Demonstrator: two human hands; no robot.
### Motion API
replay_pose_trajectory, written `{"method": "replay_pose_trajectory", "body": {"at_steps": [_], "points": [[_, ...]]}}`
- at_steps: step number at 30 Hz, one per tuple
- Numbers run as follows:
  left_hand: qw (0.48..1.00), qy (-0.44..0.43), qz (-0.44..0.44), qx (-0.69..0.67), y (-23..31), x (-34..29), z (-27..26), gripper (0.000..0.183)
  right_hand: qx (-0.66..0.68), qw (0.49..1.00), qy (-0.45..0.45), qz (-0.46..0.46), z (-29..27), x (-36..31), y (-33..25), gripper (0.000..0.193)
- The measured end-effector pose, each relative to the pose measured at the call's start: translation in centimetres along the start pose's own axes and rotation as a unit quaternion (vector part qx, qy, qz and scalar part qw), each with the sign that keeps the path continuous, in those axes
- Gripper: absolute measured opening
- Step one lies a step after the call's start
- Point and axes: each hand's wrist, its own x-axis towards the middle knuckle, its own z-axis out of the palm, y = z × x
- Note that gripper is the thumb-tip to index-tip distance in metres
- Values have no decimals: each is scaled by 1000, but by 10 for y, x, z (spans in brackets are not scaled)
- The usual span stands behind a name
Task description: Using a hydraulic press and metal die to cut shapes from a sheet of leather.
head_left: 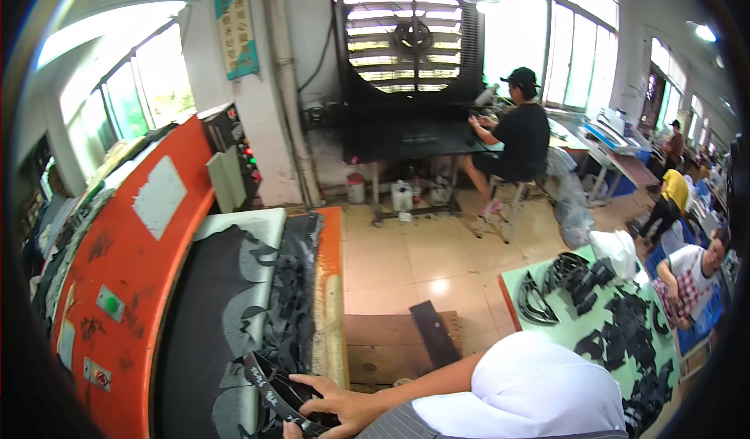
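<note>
My right hand [348, 408] reaches in from the right at the lower edge. Its fingers curl over a black, curved cutting die [269, 392] with white marks on its band. At the bottom edge shows a fingertip, perhaps of my left hand [291, 431]; the rest of that hand is out of the picture. The die rests at the near end of a press bed, over dark sheet material [207, 306] with curved cut-outs. Black scraps [289, 298] lie in a heap along the bed's right side.
An orange press beam [129, 283] with a green button [109, 303] rises on the left. At right, a pale green table [500, 283] carries more black dies [537, 300] and cut pieces [625, 330]. One person [523, 134] sits at a far bench; another [691, 283] is beside the green table.
</note>
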Motion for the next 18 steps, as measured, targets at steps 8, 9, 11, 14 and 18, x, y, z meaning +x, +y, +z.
{"method": "replay_pose_trajectory", "body": {"at_steps": [8, 9, 11, 14, 18], "points": [[996, 70, 16, 48, -22, -27, 15, 37, 50, 995, -73, -45, -4, -11, -1, 48], [997, 60, 35, 16, -26, -37, 20, 39, 99, 987, -121, -26, -1, -11, 2, 46], [986, 98, 44, -128, -45, -51, 32, 40, 155, 966, -206, 8, -11, -10, -11, 44], [966, 196, 61, -160, -70, -58, 37, 43, 315, 902, -280, 98, -22, -7, -2, 45], [917, 283, 213, -185, -72, -109, 50, 38, 445, 808, -316, 220, -42, 6, 8, 51]]}}
